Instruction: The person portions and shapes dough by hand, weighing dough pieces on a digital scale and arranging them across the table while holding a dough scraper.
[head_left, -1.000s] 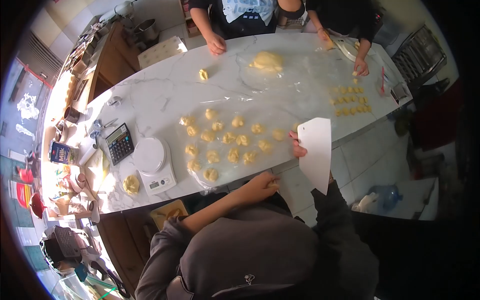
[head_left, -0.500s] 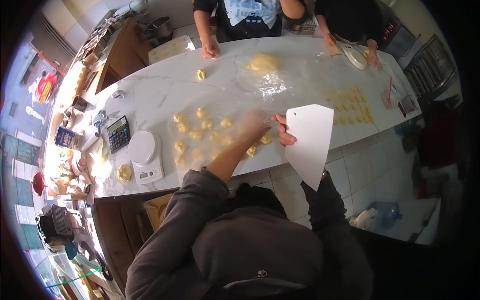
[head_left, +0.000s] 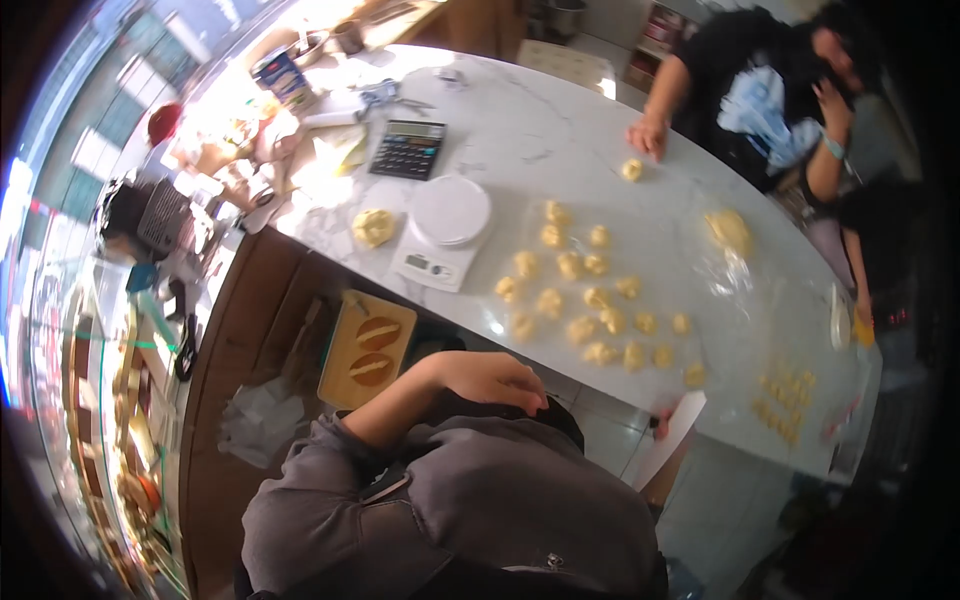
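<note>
My left hand [head_left: 495, 382] is in front of my body near the table's front edge, its fingers curled together; whatever they may hold is hidden. At the right of my body, my right hand [head_left: 660, 422] grips a white flat scraper [head_left: 668, 442], seen nearly edge-on. Several small yellow dough pieces [head_left: 612, 320] lie on plastic on the marble table [head_left: 520, 120]. Left of them stand a white scale [head_left: 448, 212] with a bare platform and a larger dough lump [head_left: 373, 228]. A black calculator [head_left: 408, 150] lies behind the scale.
Across the table, a person's hand [head_left: 650, 135] rests near a single dough piece [head_left: 632, 170]. A big dough mass [head_left: 728, 232] and rows of small pieces [head_left: 785, 400] lie at the right. An open drawer with a wooden board [head_left: 340, 370] is below the table's left front edge.
The view has swung left, shifting the table contents rightward. My left hand has drawn back from over the dough pieces toward my body. My right hand still holds the scraper, now lower.
</note>
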